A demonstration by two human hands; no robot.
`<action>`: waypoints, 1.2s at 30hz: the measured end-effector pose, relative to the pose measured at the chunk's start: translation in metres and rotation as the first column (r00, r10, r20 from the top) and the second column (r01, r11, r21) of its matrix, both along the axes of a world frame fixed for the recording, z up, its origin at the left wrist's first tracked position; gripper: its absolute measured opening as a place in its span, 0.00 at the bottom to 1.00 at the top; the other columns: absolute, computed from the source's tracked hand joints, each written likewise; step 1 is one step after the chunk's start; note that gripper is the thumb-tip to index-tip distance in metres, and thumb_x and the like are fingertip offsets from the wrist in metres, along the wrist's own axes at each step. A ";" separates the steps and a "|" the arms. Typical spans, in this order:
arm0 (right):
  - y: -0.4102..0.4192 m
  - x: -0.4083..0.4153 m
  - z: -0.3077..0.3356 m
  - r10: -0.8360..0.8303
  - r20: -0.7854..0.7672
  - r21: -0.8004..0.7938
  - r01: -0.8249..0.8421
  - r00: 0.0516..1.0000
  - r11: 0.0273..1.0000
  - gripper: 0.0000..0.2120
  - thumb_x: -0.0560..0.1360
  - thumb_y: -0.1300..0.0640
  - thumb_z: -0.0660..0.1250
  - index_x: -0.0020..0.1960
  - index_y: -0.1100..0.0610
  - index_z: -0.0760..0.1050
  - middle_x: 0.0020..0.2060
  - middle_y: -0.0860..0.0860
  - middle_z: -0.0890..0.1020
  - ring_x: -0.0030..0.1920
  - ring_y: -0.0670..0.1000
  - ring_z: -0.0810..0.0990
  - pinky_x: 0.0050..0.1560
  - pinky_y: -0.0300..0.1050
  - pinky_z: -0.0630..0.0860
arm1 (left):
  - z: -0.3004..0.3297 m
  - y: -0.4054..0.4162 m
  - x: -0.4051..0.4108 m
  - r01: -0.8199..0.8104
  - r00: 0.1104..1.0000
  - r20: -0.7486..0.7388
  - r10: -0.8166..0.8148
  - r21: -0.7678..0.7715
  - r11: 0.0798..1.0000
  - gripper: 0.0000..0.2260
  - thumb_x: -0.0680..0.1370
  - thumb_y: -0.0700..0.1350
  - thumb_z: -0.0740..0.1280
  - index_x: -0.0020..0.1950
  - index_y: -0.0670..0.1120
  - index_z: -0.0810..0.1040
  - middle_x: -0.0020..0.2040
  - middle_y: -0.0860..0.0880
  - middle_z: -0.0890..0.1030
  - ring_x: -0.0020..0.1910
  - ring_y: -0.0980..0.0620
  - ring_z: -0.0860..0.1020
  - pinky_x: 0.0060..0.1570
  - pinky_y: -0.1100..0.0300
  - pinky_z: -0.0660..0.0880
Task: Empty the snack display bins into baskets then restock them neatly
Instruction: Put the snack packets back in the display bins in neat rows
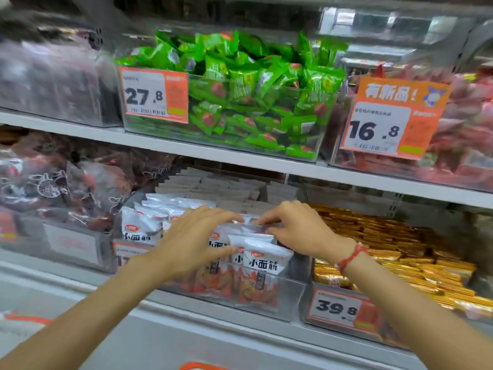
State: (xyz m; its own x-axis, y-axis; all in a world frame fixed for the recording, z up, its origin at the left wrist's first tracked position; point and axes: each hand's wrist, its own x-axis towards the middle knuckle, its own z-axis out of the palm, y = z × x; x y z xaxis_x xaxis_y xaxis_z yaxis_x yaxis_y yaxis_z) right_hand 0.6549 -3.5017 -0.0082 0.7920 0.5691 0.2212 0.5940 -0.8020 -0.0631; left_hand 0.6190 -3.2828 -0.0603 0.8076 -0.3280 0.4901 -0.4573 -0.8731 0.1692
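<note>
Two white shelves [240,156] carry clear plastic bins side by side. On the upper shelf the middle bin [306,121] is heaped with green packets [240,81] lying every way, behind a price tag [154,94] reading 27.8; the bin to its right holds red packets [464,124] behind an orange tag [392,116] reading 16.8. On the lower shelf the left bin holds dark packets [61,182], the right bin gold-wrapped bars [394,241] stacked flat with their long sides running left to right, above a tag [344,308] reading 39.8. The middle lower bin [288,297] holds white snack packets [264,273] standing upright in rows, long axis vertical, printed fronts toward the camera. The left hand [197,233] grips the front packets, thumb across their faces. The right hand [296,225], a red string [349,257] round its wrist, pinches a packet's top edge.
</note>
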 end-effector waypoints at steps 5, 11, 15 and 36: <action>-0.003 0.014 0.008 -0.069 -0.057 -0.039 0.067 0.996 0.997 0.20 0.74 0.42 0.69 0.62 0.49 0.78 0.58 0.47 0.82 0.56 0.49 0.79 0.54 0.48 0.77 | 0.013 -0.004 0.007 0.025 0.995 -0.103 -0.015 0.094 0.995 0.27 0.71 0.71 0.58 0.62 0.56 0.74 0.59 0.57 0.76 0.61 0.53 0.71 0.56 0.62 0.63; 0.000 0.032 0.004 -0.143 -0.221 -0.109 0.121 0.965 0.987 0.21 0.75 0.40 0.67 0.58 0.55 0.72 0.53 0.50 0.79 0.50 0.52 0.77 0.45 0.41 0.74 | 0.033 -0.021 0.017 0.083 0.979 -0.204 -0.019 0.312 0.947 0.19 0.77 0.56 0.67 0.68 0.55 0.72 0.63 0.54 0.76 0.64 0.51 0.70 0.62 0.56 0.64; -0.009 0.038 0.003 -0.106 -0.228 -0.053 0.097 0.968 0.994 0.23 0.73 0.41 0.69 0.61 0.56 0.77 0.55 0.53 0.82 0.52 0.53 0.80 0.53 0.47 0.77 | 0.026 -0.031 0.029 0.145 0.976 -0.193 -0.101 0.229 0.963 0.09 0.76 0.50 0.68 0.55 0.50 0.79 0.53 0.50 0.81 0.56 0.46 0.75 0.52 0.55 0.67; -0.009 -0.013 -0.021 -0.046 0.077 -0.318 0.068 0.996 0.946 0.36 0.76 0.31 0.42 0.77 0.48 0.54 0.77 0.53 0.58 0.75 0.56 0.58 0.73 0.56 0.53 | 0.027 0.016 0.022 -0.117 0.979 -0.098 0.178 0.443 0.889 0.34 0.73 0.70 0.59 0.77 0.60 0.59 0.71 0.55 0.68 0.68 0.51 0.65 0.64 0.54 0.65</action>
State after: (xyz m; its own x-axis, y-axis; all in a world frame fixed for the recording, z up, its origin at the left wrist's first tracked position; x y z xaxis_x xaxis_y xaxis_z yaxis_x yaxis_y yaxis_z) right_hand 0.6421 -3.5104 -0.0292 0.8146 0.5732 0.0889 0.5408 -0.8059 0.2412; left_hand 0.6411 -3.2666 -0.0330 0.9107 -0.3544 0.2121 -0.3171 -0.9290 -0.1910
